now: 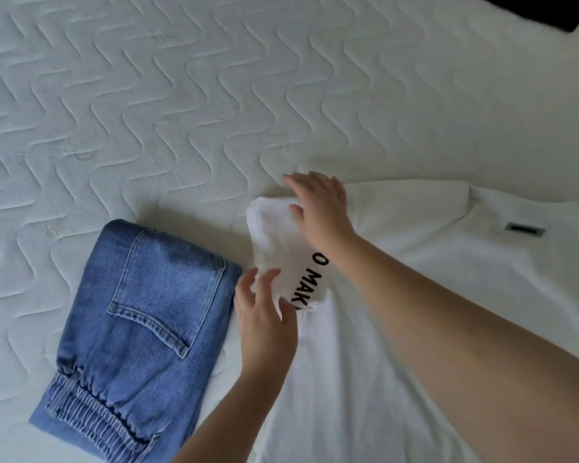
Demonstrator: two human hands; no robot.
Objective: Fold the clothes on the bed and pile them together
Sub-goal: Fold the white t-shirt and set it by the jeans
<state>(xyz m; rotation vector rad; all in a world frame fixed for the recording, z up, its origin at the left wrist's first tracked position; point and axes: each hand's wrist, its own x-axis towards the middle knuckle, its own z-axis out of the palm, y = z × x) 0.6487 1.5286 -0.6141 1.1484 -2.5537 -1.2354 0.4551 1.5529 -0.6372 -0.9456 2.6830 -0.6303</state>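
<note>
A white T-shirt (432, 295) is pressed by flat, released fingers of both hands — left hand (264, 315), right hand (321, 208) — folded jeans (141, 329) lie at nine o'clock.

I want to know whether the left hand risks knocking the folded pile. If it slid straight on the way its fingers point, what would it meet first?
The left hand points up and slightly right, so it would probably ride onto the folded part of the white T-shirt, not the jeans beside it.
</note>
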